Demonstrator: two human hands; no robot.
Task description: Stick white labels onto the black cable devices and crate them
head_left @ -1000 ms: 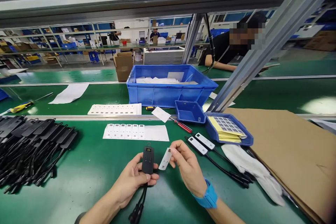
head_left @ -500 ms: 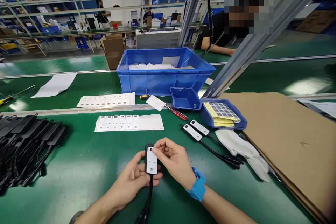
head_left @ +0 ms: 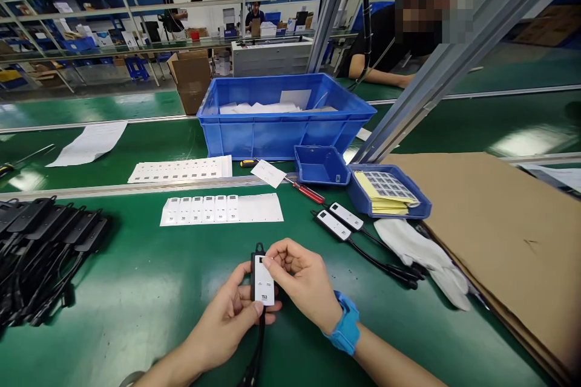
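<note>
My left hand (head_left: 227, 317) grips a small black cabled box (head_left: 254, 278) with a hanging loop at its top; its cable (head_left: 258, 344) runs down toward me. A white label (head_left: 264, 287) printed "TS3" lies over the box's front, reaching slightly past its right side. My right hand (head_left: 302, 281), with a blue band on the wrist, pinches the label's upper right corner between thumb and forefinger. My left thumb touches the label's bottom edge. Whether the label is stuck down I cannot tell. Beyond my hands lies a label sheet (head_left: 259, 208) with several white labels on its left part.
Black cabled boxes (head_left: 52, 233) are piled at left. Two labelled boxes (head_left: 333, 226) lie at right beside white gloves (head_left: 422, 260) and cardboard (head_left: 499, 242). Behind are a red screwdriver (head_left: 309, 193), blue bins (head_left: 281, 133) and a slanted metal post (head_left: 422, 84). A co-worker sits across.
The label has shifted slightly right and down relative to the black box, and my left thumb now touches its bottom edge. Both hands keep their grips. The camera view has moved slightly.
</note>
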